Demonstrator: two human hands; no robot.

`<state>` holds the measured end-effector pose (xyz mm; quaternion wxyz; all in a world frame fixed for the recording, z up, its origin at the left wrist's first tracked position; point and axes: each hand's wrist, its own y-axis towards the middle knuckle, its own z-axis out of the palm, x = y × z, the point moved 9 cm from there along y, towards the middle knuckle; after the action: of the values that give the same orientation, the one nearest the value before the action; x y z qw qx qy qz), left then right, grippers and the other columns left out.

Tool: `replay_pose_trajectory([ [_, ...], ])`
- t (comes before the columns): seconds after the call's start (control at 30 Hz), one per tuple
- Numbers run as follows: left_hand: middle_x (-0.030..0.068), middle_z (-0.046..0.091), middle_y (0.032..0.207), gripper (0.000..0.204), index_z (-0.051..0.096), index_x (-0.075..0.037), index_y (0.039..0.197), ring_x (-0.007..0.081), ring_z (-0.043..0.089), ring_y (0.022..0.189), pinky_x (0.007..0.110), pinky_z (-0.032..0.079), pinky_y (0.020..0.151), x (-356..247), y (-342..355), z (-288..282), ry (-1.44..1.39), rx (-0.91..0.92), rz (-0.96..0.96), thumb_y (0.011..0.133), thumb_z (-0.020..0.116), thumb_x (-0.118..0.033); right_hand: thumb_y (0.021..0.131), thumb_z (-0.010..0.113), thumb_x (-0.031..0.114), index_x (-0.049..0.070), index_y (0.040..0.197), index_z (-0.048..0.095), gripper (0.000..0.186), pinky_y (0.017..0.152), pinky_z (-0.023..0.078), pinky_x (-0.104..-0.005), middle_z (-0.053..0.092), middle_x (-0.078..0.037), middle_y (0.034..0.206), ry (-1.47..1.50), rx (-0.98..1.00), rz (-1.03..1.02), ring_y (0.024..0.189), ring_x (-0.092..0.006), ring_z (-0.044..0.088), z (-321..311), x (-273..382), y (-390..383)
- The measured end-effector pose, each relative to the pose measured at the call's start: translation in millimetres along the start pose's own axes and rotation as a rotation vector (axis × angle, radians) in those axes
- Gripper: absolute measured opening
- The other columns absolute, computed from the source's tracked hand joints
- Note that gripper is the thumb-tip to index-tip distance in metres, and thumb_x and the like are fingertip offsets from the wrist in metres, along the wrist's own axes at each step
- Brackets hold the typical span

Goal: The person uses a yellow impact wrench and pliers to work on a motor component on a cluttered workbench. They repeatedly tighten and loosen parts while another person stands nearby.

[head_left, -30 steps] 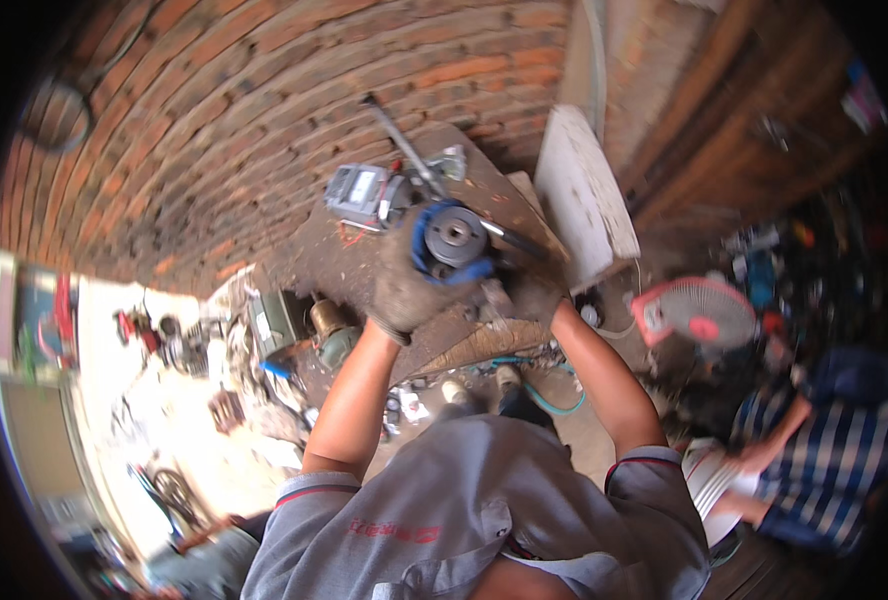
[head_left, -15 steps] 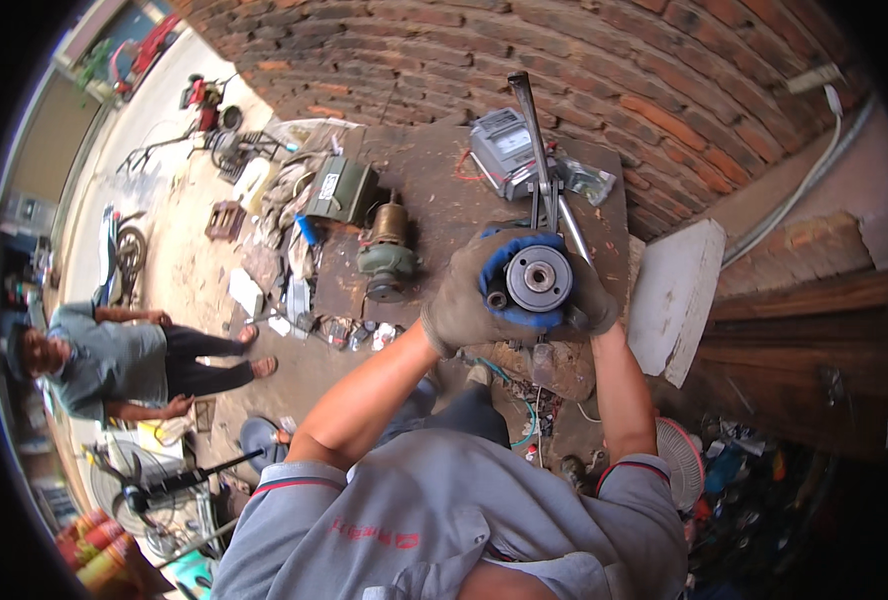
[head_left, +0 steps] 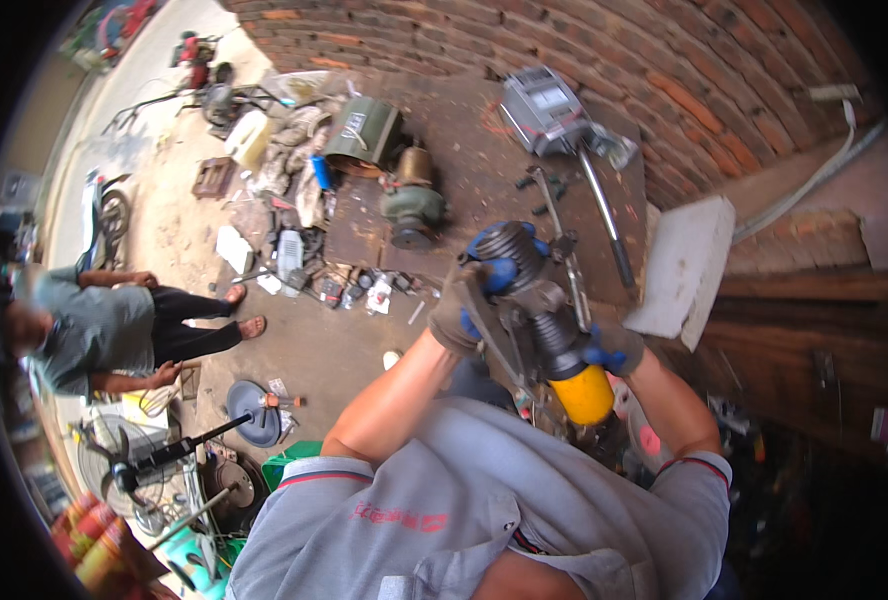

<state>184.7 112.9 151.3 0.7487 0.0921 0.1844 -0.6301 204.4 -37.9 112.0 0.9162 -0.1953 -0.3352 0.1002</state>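
My left hand, in a grey and blue glove, grips the upper part of a dark metal assembly with ribbed, coil-like sections and a yellow cylinder at its lower end. My right hand, gloved alike, is closed around its lower section, just above the yellow cylinder. The assembly is tilted, held over the near edge of a worn work surface. A long metal bar tool lies just beyond it. A grey boxy unit, a steel rod with black grip and a green pump with brass top lie farther back.
A brick wall backs the surface; a white board leans at right. At left stand a person, an olive-green case, scattered parts, a grey disc and motorbikes. A pink fan is low right.
Both hands have brought the assembly toward my body and tipped it, so its ribbed side and yellow end now show, where earlier its round end faced up. The view has also shifted.
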Motion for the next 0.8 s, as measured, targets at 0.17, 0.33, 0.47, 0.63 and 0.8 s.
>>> replay_pose_trajectory([
  [0.17,0.0122,0.063,0.125,0.064,0.048,-0.005,0.139,0.0265,0.063,0.113,0.043,0.052,0.100,21.3,-25.9,-45.8,-0.080,-0.028,-0.098,0.085,0.074,-0.028,0.067,0.085,0.024,0.000,0.141,0.046,0.087,0.094,0.053,-0.0362,0.064,-0.012,0.121,0.022,-0.124,-0.038,0.106,-0.0225,0.065,52.6,-12.3,0.3],
  [0.33,0.0086,0.062,0.125,0.071,0.050,-0.009,0.135,0.0241,0.060,0.116,0.042,0.048,0.104,31.6,-48.5,-86.3,-0.054,-0.063,-0.131,0.089,0.061,-0.061,0.067,0.082,0.017,-0.003,0.132,0.052,0.075,0.086,0.055,-0.0347,0.067,-0.014,0.114,-0.086,-0.361,0.037,0.098,-0.0218,0.068,68.4,-35.5,5.5],
  [0.47,0.0092,0.059,0.131,0.075,0.048,-0.009,0.138,0.0249,0.057,0.120,0.045,0.045,0.107,48.1,-65.4,-119.7,-0.251,0.020,-0.360,0.091,0.050,-0.068,0.079,0.078,0.013,-0.002,0.128,0.056,0.056,0.085,0.055,-0.0318,0.068,-0.013,0.112,-0.006,-0.537,0.099,0.095,-0.0198,0.069,99.0,-59.9,8.4],
  [0.63,0.0126,0.054,0.135,0.077,0.041,-0.007,0.145,0.0248,0.054,0.124,0.048,0.044,0.108,58.4,-120.9,-132.2,-0.405,0.097,-0.736,0.094,0.050,-0.064,0.086,0.070,0.006,-0.004,0.124,0.059,0.040,0.082,0.056,-0.0328,0.069,-0.013,0.108,0.123,-0.689,0.096,0.092,-0.0203,0.070,138.1,-93.6,15.7],
  [0.8,0.0149,0.058,0.128,0.080,0.040,-0.006,0.145,0.0282,0.056,0.122,0.048,0.046,0.106,60.4,-157.5,-83.2,-0.456,0.323,-0.764,0.091,0.058,-0.061,0.089,0.067,0.017,-0.004,0.129,0.056,0.046,0.084,0.057,-0.0371,0.069,-0.015,0.109,0.456,-0.728,-0.097,0.095,-0.0235,0.070,167.9,-138.8,36.7],
])
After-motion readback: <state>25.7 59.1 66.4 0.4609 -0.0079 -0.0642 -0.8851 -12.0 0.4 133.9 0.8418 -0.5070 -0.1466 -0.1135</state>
